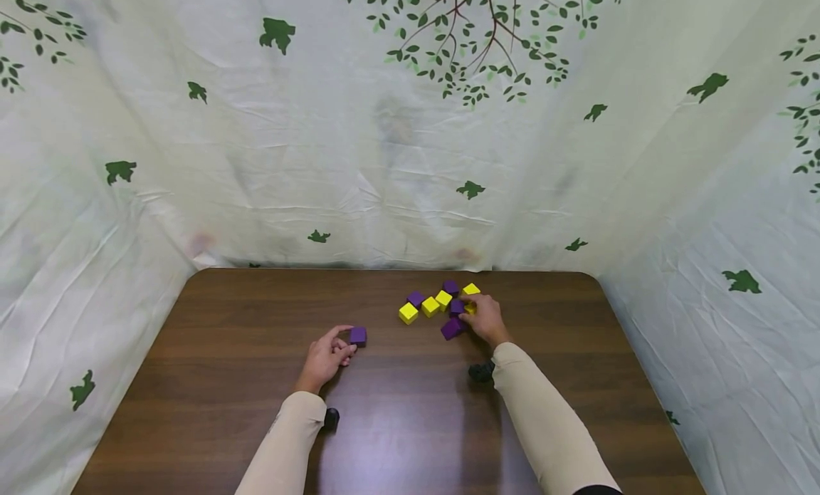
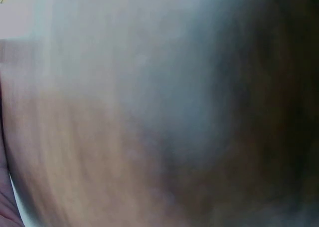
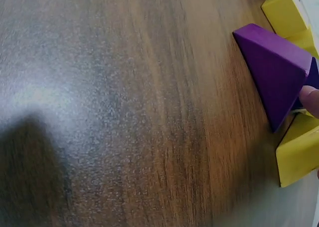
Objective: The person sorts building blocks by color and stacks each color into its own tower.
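Observation:
On the table, my left hand [image 1: 325, 356] pinches a purple cube [image 1: 358, 336] between finger and thumb, apart from the other blocks. To the right, my right hand [image 1: 488, 320] reaches into a group of blocks and holds a purple cube [image 1: 457, 308] at its edges. Its thumb tip [image 3: 310, 101] shows at the right wrist view's edge, behind a nearer purple block [image 3: 274, 70] and above a yellow block [image 3: 299, 149]. A yellow block under the right hand is partly hidden. Only a sliver of the left hand [image 2: 6, 204] shows in the blurred left wrist view.
Left of the right hand lie yellow cubes [image 1: 408, 313] and a purple cube [image 1: 416, 299]. Another purple cube [image 1: 451, 288] and a yellow cube [image 1: 471, 289] are farther back. The brown wooden table [image 1: 211, 381] meets a leaf-patterned white curtain [image 1: 359, 160] at its back edge.

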Demonstrator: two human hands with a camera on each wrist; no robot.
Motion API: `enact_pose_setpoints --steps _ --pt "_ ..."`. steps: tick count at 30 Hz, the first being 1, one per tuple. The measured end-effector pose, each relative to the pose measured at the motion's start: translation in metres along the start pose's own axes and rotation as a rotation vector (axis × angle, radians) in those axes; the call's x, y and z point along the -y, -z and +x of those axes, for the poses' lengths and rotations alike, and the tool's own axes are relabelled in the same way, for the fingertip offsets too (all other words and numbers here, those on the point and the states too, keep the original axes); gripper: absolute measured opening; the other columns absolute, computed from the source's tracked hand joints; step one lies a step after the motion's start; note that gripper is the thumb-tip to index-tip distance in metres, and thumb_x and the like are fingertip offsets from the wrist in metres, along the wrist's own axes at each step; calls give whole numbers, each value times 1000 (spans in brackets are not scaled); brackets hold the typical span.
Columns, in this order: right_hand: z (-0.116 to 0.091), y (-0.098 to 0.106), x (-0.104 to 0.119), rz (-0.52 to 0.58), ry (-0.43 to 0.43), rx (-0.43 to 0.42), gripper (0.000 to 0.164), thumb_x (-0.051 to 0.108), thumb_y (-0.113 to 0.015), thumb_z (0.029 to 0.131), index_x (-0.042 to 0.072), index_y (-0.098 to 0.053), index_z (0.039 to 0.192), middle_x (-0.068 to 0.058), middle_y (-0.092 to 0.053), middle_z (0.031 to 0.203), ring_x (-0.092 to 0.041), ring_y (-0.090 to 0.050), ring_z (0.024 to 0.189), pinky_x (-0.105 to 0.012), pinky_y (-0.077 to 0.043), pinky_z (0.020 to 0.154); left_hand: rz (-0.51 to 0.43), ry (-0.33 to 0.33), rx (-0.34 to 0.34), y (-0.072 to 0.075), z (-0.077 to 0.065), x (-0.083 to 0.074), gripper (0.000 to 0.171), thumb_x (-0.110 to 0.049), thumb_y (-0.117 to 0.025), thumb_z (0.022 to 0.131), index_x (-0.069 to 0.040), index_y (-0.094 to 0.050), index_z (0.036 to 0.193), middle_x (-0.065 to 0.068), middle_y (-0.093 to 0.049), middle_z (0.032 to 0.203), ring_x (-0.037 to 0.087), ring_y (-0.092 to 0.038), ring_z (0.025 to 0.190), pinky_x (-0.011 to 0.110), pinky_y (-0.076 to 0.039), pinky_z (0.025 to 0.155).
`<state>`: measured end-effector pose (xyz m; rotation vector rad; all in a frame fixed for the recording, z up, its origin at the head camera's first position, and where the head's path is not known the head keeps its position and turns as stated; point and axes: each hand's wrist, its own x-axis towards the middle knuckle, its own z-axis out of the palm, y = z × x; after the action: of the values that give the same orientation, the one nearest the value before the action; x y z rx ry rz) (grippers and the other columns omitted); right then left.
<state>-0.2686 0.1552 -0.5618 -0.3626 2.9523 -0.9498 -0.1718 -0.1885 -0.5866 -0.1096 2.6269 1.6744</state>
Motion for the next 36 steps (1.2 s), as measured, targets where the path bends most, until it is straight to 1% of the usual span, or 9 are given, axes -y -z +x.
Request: enact_pose_setpoints --steps 7,12,21,24,29,32,36 --pt "0 -2 0 6 -21 -4 35 12 -75 84 4 -68 118 -15 -67 115 -38 -55 111 -56 -34 98 6 16 5 0 0 -1 37 2 -68 86 -3 -60 121 6 -62 70 10 -57 55 21 -51 53" --pt "-1 -2 1 3 -35 -10 34 12 -74 84 3 -68 117 -15 -67 115 -37 -55 110 -55 -33 98 1 14 8 0 -1 -1 37 2 -68 86 -3 -60 121 6 -63 71 11 -57 56 21 -51 54" --pt "-4 1 5 61 -13 -58 33 11 -75 84 2 -67 115 -15 -67 112 -35 -58 109 -55 -32 102 5 6 10 0 0 -1 37 1 -69 86 -3 -60 121 5 -63 70 12 -58 56 21 -51 54" --pt "-5 3 8 90 -19 -68 33 10 -75 84 1 -67 115 -15 -67 112 -34 -59 108 -52 -36 101 -2 5 8 0 0 -1 37 2 -69 86 -2 -60 121 5 -62 70 12 -58 55 21 -51 53" --pt "-10 3 14 170 -42 -81 33 7 -75 83 0 -66 115 -17 -66 110 -32 -60 105 -46 -45 95 -2 16 6 0 0 -1 37 1 -69 86 -3 -60 121 5 -62 70 11 -58 56 21 -51 54" --pt "-14 2 18 211 -47 -93 33 6 -75 83 1 -67 114 -17 -66 107 -31 -60 103 -45 -46 92 1 13 9 0 0 -1 37 1 -69 86 -2 -60 121 5 -63 70 11 -58 56 21 -52 54" --pt "-18 0 22 245 -21 -109 33 5 -75 82 0 -67 113 -17 -67 106 -32 -61 101 -47 -48 89 -2 12 10 1 -1 -2 37 1 -69 86 -2 -60 121 6 -63 70 11 -58 56 22 -52 54"
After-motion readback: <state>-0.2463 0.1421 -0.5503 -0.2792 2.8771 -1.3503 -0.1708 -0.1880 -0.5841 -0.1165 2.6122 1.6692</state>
